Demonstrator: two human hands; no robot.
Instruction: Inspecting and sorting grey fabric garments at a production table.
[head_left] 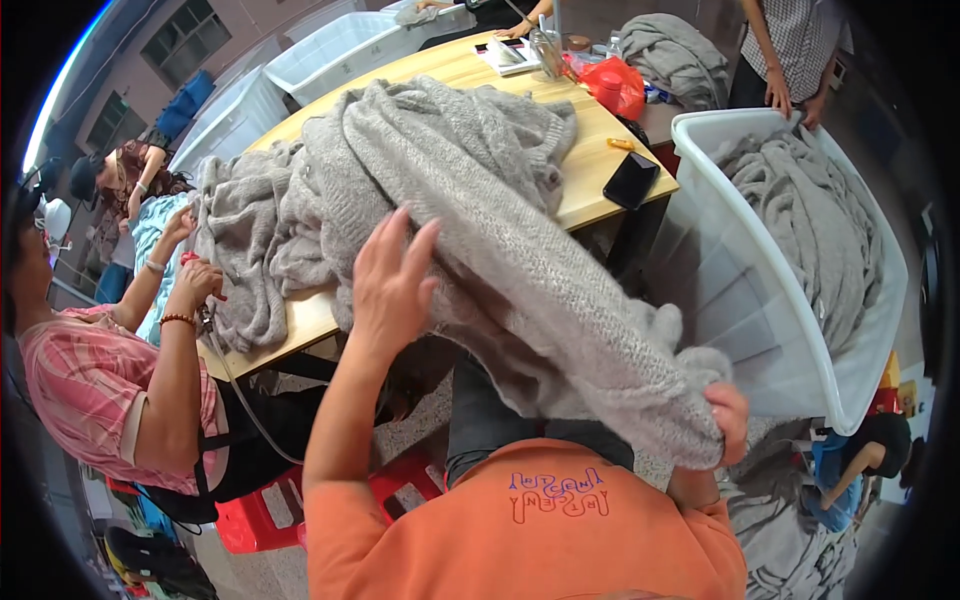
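A grey knitted sweater stretches from the table toward my lap, one long sleeve-like part running down to the right. My right hand grips the bunched end of that part, its fingers curled round the knit. With fingers spread, my left hand lies against the fabric near the table's front edge, partly blurred. More grey knitwear is heaped on the table to the left, running toward a co-worker in a pink top.
A wooden table holds a black phone, an orange cutter and a red plastic bag. At right stands a large white bin of grey knitwear. The co-worker at left holds a red-handled tool with a hose. Red stools stand below.
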